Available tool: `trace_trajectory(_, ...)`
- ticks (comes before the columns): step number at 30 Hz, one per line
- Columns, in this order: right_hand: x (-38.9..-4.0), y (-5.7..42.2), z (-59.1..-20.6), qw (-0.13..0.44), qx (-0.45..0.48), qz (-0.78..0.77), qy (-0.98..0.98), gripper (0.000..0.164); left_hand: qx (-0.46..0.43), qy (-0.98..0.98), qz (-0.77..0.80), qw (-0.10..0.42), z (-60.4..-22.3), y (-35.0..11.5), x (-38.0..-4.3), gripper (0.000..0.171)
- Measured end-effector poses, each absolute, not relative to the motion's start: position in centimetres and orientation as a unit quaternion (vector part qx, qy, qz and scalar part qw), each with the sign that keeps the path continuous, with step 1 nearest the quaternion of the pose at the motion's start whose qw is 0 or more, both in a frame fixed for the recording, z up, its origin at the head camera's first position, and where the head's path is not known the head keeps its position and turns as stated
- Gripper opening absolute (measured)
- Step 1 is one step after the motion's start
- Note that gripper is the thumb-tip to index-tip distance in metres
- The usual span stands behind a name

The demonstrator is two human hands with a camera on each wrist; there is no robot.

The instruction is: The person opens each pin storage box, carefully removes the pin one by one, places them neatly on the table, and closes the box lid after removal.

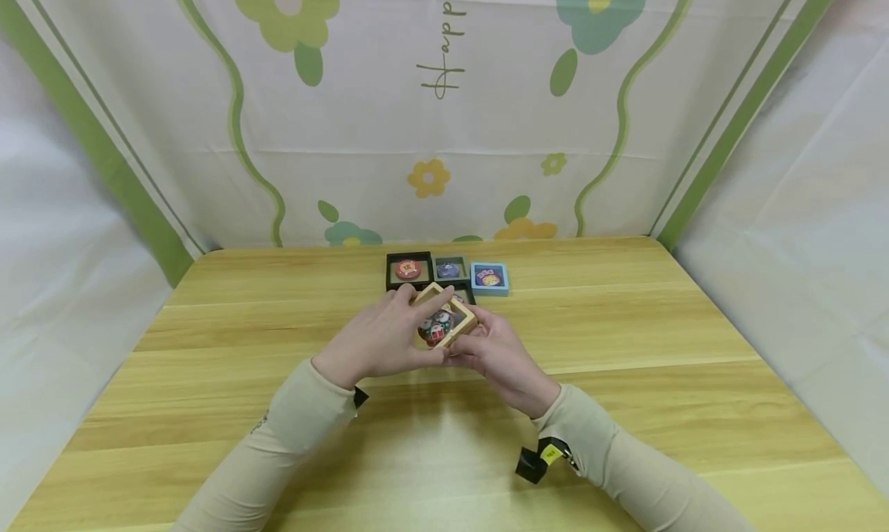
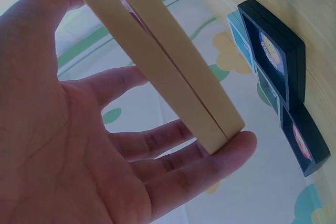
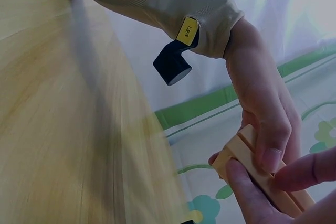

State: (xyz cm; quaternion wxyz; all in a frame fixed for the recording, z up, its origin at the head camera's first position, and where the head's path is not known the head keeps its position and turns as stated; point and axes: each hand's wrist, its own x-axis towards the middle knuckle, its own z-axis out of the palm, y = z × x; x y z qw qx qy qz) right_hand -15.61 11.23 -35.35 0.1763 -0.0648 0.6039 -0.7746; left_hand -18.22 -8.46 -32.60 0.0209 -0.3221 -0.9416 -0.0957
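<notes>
A beige square display case [image 1: 464, 328] with a clear window is held in both hands above the table. Behind its window sits a round badge with small colourful figures [image 1: 436, 327]. My left hand [image 1: 378, 335] grips the case from the left, its fingers spread along the edges. At the right corner, my right hand [image 1: 505, 362] pinches it between thumb and fingers. The left wrist view shows the side of the case [image 2: 163, 72], where a seam between its two halves widens into a narrow gap towards the upper end.
Behind the hands on the wooden table [image 1: 625, 331] are a black case [image 1: 408, 255] with a red badge, a small grey case [image 1: 461, 261], a light blue case [image 1: 489, 291] and another black case [image 1: 472, 291], partly hidden. A flowered cloth [image 1: 514, 115] hangs behind the table.
</notes>
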Motion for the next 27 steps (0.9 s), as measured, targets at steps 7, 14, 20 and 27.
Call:
trace_trajectory(7,-15.65,11.16,-35.34,0.176,-0.062,-0.777,0.601,0.065,-0.319,-0.942,-0.1,0.022,-32.61,-8.63,-18.29,0.082)
trace_trajectory(14,-15.57,11.27,-35.32,0.179,-0.061,-0.78,0.597,0.062,-0.315,-0.944,-0.1,0.015,-32.65,-8.58,-18.28,0.081)
trace_trajectory(20,-15.66,11.32,-35.34,0.192,-0.079,-0.795,0.57,0.053,-0.31,-0.944,-0.114,0.005,-32.33,-8.65,-18.17,0.08)
trace_trajectory(27,-15.88,11.31,-35.2,0.197,-0.099,-0.808,0.547,0.042,-0.304,-0.945,-0.119,0.0,-31.76,-8.88,-18.18,0.078)
